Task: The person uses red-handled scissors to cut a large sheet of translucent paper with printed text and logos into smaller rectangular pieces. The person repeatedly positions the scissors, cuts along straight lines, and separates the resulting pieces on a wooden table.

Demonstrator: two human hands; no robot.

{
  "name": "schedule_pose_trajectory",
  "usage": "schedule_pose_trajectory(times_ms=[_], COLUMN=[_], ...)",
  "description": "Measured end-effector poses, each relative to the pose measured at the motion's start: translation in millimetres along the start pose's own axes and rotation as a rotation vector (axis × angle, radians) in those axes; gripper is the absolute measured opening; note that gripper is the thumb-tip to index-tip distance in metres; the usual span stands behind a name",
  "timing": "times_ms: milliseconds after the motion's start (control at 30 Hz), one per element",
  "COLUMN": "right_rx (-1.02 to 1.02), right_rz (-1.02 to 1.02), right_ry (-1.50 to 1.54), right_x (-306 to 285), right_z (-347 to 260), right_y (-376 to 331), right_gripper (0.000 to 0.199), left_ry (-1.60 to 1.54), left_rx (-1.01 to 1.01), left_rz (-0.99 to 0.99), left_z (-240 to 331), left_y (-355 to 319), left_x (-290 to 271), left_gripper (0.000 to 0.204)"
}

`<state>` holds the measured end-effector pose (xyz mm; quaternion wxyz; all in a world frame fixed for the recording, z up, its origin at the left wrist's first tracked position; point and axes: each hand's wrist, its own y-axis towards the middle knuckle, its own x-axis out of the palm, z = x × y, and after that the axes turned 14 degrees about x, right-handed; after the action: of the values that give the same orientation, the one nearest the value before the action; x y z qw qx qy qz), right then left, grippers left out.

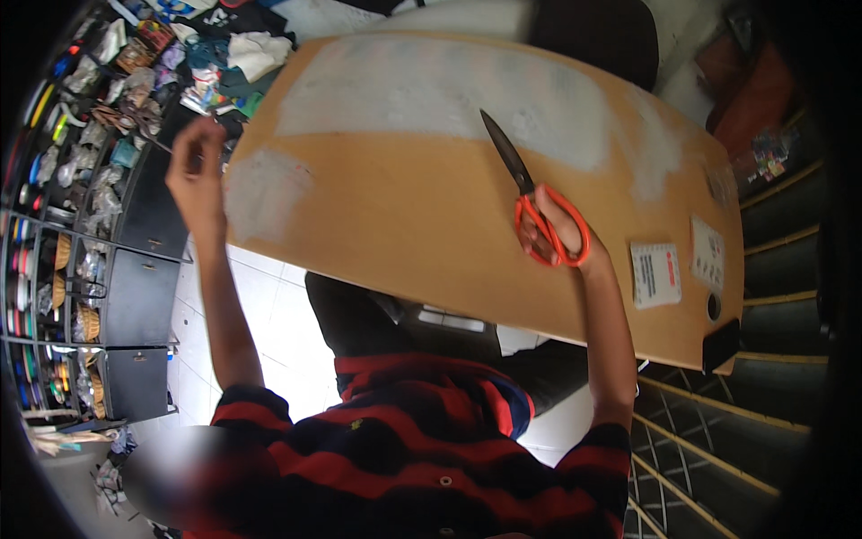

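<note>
My right hand (pixel 557 229) grips a pair of scissors (pixel 523 175) over the right half of the table, fingers through the orange-red handles. Their dark blades are together and point away, slightly left. My left hand (pixel 197 175) is raised by the table's left end, close to the shelving. Its fingers are curled inward and somewhat blurred; I cannot make out what is between them. Beneath the scissors lies the light-brown tabletop (pixel 395 202), with a broad whitish-grey patch across its far part.
Shelving with rolls and plastic bags (pixel 94 193) stands at the left, above dark cabinets (pixel 135 296). Cloth (pixel 256 56) is heaped beyond the table's left corner. A white printed card (pixel 655 275) lies at the table's right; a dark chair (pixel 597 40) stands behind. Yellow-edged bars (pixel 709 409) are at lower right.
</note>
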<state>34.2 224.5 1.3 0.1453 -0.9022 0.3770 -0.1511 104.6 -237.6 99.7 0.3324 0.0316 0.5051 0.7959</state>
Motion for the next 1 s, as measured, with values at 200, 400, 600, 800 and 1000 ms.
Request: schedule_pose_trajectory(times_ms=[200, 400, 600, 800, 1000], right_rx=[0.034, 0.035, 0.043, -0.029, -0.118], right_rz=[0.089, 0.135, 0.204, 0.261, 0.442], right_ry=[-0.039, -0.053, -0.030, -0.021, 0.034], right_x=[-5, -5, -5, -14, -26], right_z=[1, -3, -5, -2, -10], right_y=[-5, -4, -6, -3, -13], right_gripper=[0.065, 0.067, 0.067, 0.066, 0.067], left_ry=[-1.072, -1.314, -1.396, -1.418, -1.220], left_rx=[0.198, 0.218, 0.234, 0.266, 0.298], left_rz=[-0.340, -0.353, -0.355, -0.347, -0.262], left_z=[151, 172, 179, 190, 185], left_y=[57, 54, 53, 55, 37], left_x=[4, 27, 49, 65, 149], left_gripper=[0.048, 0.039, 0.031, 0.022, 0.015])
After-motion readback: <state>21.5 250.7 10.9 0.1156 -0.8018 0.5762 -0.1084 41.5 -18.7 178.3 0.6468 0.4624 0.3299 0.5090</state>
